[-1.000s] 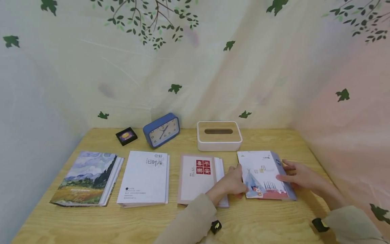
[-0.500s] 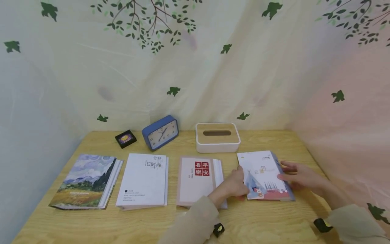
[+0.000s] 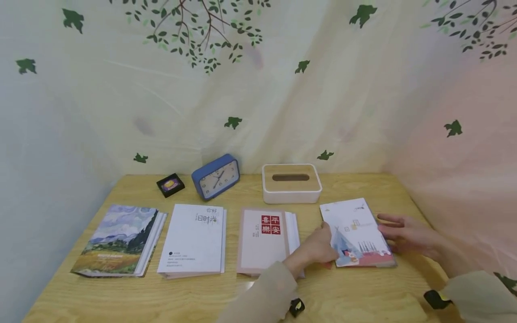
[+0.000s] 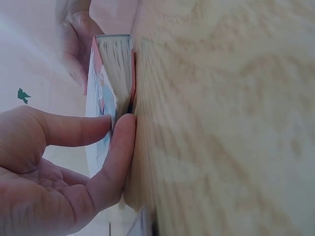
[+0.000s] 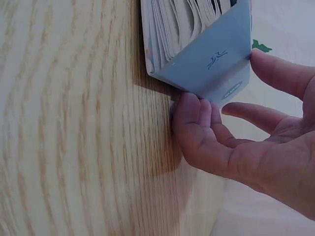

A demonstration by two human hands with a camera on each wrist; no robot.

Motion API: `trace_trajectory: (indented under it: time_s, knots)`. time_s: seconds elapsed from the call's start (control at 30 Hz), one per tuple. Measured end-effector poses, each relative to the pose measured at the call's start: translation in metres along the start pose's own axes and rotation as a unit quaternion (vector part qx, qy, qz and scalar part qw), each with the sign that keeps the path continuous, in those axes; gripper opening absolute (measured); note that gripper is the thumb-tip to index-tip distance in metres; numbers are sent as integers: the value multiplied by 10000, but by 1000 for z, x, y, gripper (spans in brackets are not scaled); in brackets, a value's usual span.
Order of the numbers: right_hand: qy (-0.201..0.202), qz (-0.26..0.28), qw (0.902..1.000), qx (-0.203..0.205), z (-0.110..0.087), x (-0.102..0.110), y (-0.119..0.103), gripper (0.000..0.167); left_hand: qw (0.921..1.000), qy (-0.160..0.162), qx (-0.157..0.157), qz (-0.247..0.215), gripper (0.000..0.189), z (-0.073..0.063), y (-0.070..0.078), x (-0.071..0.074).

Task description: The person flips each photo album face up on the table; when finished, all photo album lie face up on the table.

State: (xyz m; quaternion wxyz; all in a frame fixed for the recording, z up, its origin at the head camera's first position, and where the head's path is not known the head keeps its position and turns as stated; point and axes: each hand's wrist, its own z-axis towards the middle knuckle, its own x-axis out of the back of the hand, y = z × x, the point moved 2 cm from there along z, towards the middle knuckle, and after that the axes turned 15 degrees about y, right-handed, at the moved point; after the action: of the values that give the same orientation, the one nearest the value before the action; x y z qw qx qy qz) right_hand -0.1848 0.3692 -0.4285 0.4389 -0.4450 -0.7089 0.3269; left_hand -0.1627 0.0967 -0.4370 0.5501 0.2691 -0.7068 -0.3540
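A white illustrated book [image 3: 357, 231] with a blue tent on its cover lies at the right of the table. My left hand [image 3: 317, 246] pinches its left edge. In the left wrist view the thumb [image 4: 81, 130] meets the front cover and a finger goes to its lower side, by the table. At the opposite side, my right hand [image 3: 408, 233] holds the pale blue spine [image 5: 211, 64]. The right wrist view has the thumb at the spine's upper edge and curled fingers at its lower edge. The pages are slightly fanned.
Left of it lie a pink-bordered book [image 3: 258, 255], a white book [image 3: 194, 237] and a landscape-painting book [image 3: 117, 237]. Behind stand a tissue box [image 3: 291, 196], a blue clock [image 3: 218, 177] and a small black-framed item [image 3: 170, 185]. Fabric walls enclose the wooden table [image 3: 194, 300].
The tent book has turned slightly counterclockwise between my hands, and its blue spine has gone from the head view. Both hands stay at its sides. The head view has shifted a little.
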Motion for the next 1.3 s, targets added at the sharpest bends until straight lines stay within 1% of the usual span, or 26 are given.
trace_trajectory:
  time_s: [0.1,0.23,0.3,0.5,0.6,0.73,0.87,0.93,1.0,1.07,1.1,1.2,1.3]
  knots:
    - [-121,181,9997,-57,-2,2,3,81,9997,-63,78,-244,95,-2,0,-2]
    - [-279,465,9982,-244,-2,7,5,81,9993,-74,141,-353,95,-3,1,-5]
    - [-285,527,9977,-318,-1,8,5,80,9990,-73,181,-406,95,-2,0,-7]
    - [-237,419,9986,-238,-2,8,2,79,9977,-94,293,-597,95,-1,1,-7]
    - [-278,342,9989,-159,-5,10,1,79,9976,-156,259,-622,96,-1,2,-8]
    - [-438,394,9982,-92,-8,11,-1,78,9970,-229,242,-704,98,-4,2,-9]
    - [-604,572,9965,1,-10,11,-4,73,9942,-272,278,-1005,97,-6,1,-7]
    - [-668,666,9955,95,-13,12,-7,67,9894,-382,303,-1365,81,-7,0,-7]
    - [-734,757,9942,209,-16,13,-12,61,9820,-593,317,-1768,54,-8,0,-7]
    - [-760,832,9932,280,-19,14,-18,53,9710,-878,370,-2193,27,-9,0,-9]
    - [-767,855,9928,347,-21,14,-21,49,9652,-1025,409,-2370,18,-10,0,-10]
    - [-853,1054,9894,521,-26,12,-32,42,9530,-1379,467,-2657,11,-9,2,-11]
    - [-1101,1435,9808,730,-30,8,-41,44,9465,-1604,494,-2756,18,-9,3,-9]
